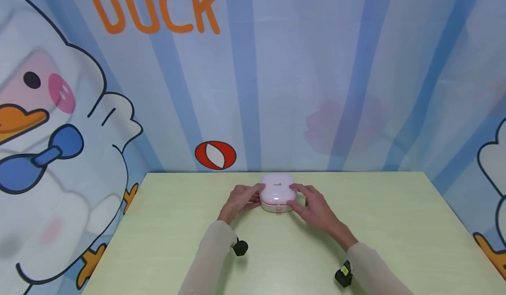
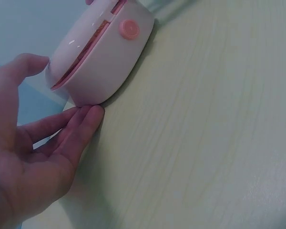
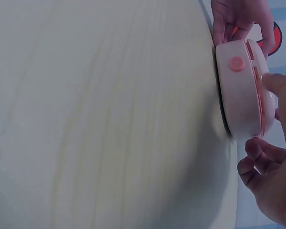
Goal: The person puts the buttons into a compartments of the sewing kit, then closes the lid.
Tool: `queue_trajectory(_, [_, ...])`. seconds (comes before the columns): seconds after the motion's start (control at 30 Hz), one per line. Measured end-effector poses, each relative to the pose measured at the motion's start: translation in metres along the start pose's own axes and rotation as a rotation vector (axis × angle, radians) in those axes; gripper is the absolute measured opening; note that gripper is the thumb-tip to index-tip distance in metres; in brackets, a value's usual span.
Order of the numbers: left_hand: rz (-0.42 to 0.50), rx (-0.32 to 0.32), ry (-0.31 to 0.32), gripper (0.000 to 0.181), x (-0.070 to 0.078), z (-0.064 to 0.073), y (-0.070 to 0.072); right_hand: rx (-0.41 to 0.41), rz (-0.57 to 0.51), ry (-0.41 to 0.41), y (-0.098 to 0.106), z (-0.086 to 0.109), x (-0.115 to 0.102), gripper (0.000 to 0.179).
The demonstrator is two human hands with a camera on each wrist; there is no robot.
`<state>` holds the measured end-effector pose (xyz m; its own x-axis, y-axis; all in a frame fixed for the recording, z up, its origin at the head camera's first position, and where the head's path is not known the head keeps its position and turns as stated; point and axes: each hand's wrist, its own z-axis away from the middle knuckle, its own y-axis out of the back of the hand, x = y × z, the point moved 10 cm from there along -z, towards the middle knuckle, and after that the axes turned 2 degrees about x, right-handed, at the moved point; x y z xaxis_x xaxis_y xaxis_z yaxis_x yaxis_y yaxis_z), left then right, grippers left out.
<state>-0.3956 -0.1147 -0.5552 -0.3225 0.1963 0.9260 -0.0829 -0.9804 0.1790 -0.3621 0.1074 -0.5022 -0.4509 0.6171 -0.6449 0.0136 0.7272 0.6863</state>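
A pale pink, rounded lidded box point(image 1: 278, 191) with a round pink button point(image 2: 129, 29) on its front stands near the table's far edge. A narrow gap with a reddish inside shows between its lid point(image 3: 268, 95) and its base point(image 2: 105, 62). My left hand point(image 1: 242, 200) holds its left side, thumb at the lid's edge and fingertips low against the base. From the right, my right hand point(image 1: 314, 207) grips the lid, with the thumb at the front seam and the index finger on top. Its other fingers are loosely curled beside the box.
The pale wood-grain table point(image 1: 178, 242) ends just behind the box. A blue striped cloth point(image 1: 276, 66) printed with ducks hangs behind and at both sides. Black wrist cameras sit under both sleeves.
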Motion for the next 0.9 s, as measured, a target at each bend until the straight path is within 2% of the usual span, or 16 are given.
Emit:
queue_trajectory(0.2, [-0.002,-0.006,-0.003,0.056,0.0,-0.001,-0.001,-0.026,0.046,-0.082,-0.008,-0.005,0.006,0.062])
queue_trajectory(0.57, [-0.034,0.007,0.009,0.054,0.0,-0.003,0.002,0.041,0.22,-0.115,-0.007,-0.006,-0.008,0.065])
queue_trajectory(0.77, [-0.039,0.004,0.014,0.053,0.002,-0.002,0.001,0.068,0.268,-0.135,-0.005,-0.005,-0.011,0.063])
queue_trajectory(0.9, [-0.036,0.009,0.021,0.052,0.001,-0.002,0.001,0.085,0.264,-0.152,-0.004,-0.004,-0.01,0.062])
